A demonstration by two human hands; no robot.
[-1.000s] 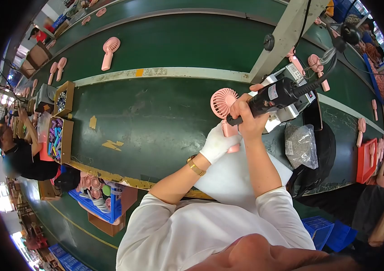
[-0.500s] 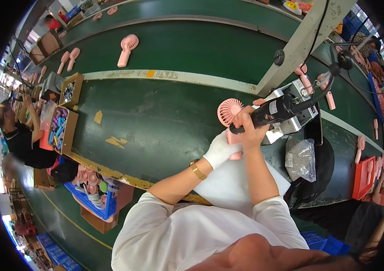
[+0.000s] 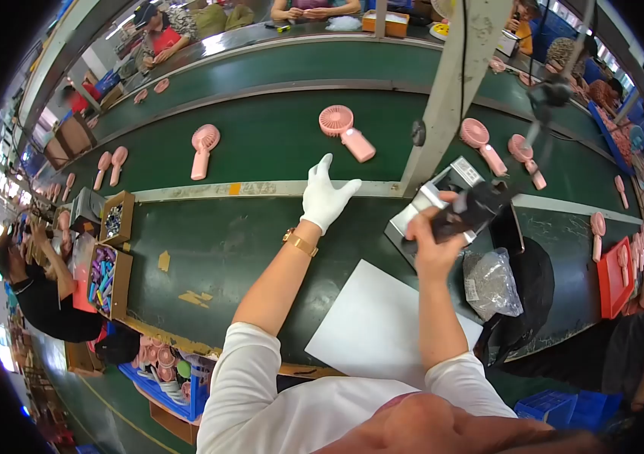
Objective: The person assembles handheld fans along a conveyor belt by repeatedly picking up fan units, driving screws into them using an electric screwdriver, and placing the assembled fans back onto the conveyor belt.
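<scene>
My left hand [image 3: 328, 195], in a white glove, reaches to the conveyor's near rail with its fingers spread and nothing in them. Just past its fingertips a pink handheld fan [image 3: 357, 144] lies on the green belt, apart from the hand. My bare right hand [image 3: 435, 231] is wrapped round a black electric screwdriver [image 3: 473, 208], which is blurred by motion. Beneath the screwdriver stands a silver and black box-shaped device [image 3: 407, 219], partly hidden by the hand. A white sheet [image 3: 367, 321] lies on the bench between my forearms.
More pink fans, such as one [image 3: 202, 151] at left and one [image 3: 482, 146] at right, lie on the belt. A metal post [image 3: 443, 98] rises by the rail. A clear bag [image 3: 492, 284] rests at right; boxes of parts [image 3: 119, 284] stand at left. Co-workers sit around.
My left hand has let go of the pink fan and moved forward to the belt, where a fan now lies. The screwdriver in my right hand has come away from the fan, over the silver device.
</scene>
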